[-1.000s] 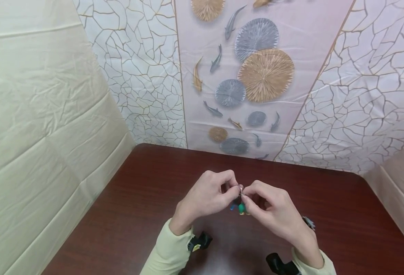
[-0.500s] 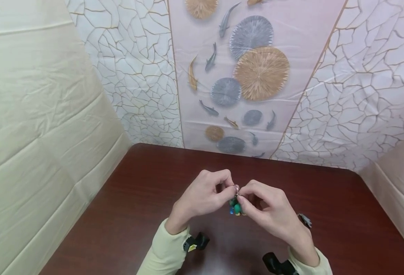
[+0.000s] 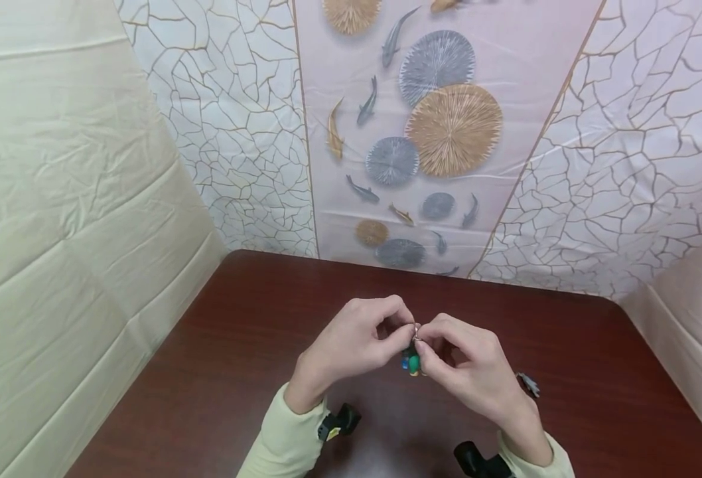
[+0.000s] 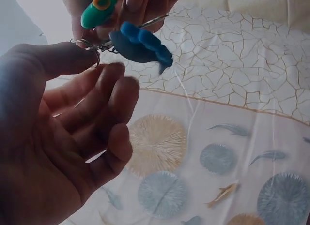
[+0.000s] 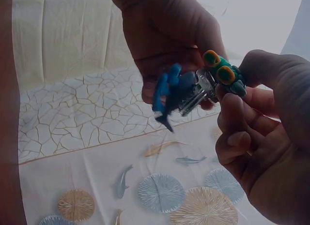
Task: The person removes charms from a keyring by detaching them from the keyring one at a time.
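Observation:
In the head view my left hand (image 3: 357, 338) and right hand (image 3: 470, 358) meet over the table, thumb and fingertips of each pinching a small metal keyring (image 3: 416, 330). Charms dangle beneath it. One is a green charm (image 4: 99, 13) with orange rings, close to my right fingertips in the right wrist view. Another, a blue charm (image 4: 140, 43) with a dark pointed tail, hangs beside it. The wire ring (image 4: 94, 53) lies at my left thumb tip in the left wrist view. A flat metal piece (image 5: 196, 97) hangs between the two charms. My right fingertips partly hide the ring.
A small grey object (image 3: 528, 384) lies on the dark red-brown table (image 3: 255, 318) just beyond my right wrist. Black wrist cameras (image 3: 345, 419) stick out under both forearms. Patterned cloth (image 3: 446, 219) stands behind the table, with cream cloth (image 3: 88, 232) at the left.
Both hands keep their pinch at the ring, with only small finger shifts. The charms below turn slightly, and the head view has moved a little. More of the grey object shows past the right wrist.

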{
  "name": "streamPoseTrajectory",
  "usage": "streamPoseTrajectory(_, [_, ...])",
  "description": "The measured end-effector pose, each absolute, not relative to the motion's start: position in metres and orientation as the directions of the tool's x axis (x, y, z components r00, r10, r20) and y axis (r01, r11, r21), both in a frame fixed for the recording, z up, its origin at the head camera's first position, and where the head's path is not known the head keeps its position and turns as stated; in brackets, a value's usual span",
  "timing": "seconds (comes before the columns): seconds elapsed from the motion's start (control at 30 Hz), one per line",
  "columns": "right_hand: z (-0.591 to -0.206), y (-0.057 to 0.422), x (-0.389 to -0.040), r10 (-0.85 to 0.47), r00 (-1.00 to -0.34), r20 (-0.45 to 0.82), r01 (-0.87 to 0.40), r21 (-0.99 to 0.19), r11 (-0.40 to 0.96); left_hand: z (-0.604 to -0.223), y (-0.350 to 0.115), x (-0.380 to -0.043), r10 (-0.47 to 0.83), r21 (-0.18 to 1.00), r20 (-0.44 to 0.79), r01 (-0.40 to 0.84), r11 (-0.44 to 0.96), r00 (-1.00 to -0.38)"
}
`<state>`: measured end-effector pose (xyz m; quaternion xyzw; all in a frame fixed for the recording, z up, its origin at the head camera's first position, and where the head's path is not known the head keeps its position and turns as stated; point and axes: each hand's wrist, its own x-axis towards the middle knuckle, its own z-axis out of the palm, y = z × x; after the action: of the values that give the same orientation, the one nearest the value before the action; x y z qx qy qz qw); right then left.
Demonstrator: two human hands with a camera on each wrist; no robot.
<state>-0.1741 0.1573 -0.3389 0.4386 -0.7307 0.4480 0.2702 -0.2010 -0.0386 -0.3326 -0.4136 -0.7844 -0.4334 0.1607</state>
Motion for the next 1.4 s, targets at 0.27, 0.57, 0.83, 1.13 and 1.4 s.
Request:
streamPoseTrajectory(0.27, [-0.3366,0.1572,-0.173,-0.396,-0.457,0.796,-0.889,-0.429,0.161,-0.3282,-0.0375,-0.1968,0.473,0.429,0.707,0.851,0.304,-0.526])
streamPoseTrajectory(0.57, [-0.335,0.1562,-0.172,-0.388,-0.462,0.797,-0.885,-0.439,0.153,-0.3296,-0.0361,-0.1953,0.47,0.454,0.669,0.818,0.354,-0.575])
streamPoseTrajectory(0.83, [-0.3353,0.1571,-0.1718,-0.394,-0.464,0.793,-0.885,-0.435,0.166,-0.3301,-0.0349,-0.1956,0.473,0.484,0.669,0.819,0.31,-0.574])
streamPoseTrajectory(1.13, [-0.3348,0.158,-0.1723,-0.385,-0.458,0.801,-0.887,-0.44,0.14,-0.3299,-0.0337,-0.1957,0.452,0.444,0.691,0.825,0.35,-0.564])
streamPoseTrajectory(1.4, [-0.3341,0.1592,-0.172,-0.383,-0.457,0.802,-0.888,-0.432,0.156,-0.3301,-0.0336,-0.1962,0.459,0.465,0.67,0.812,0.352,-0.583])
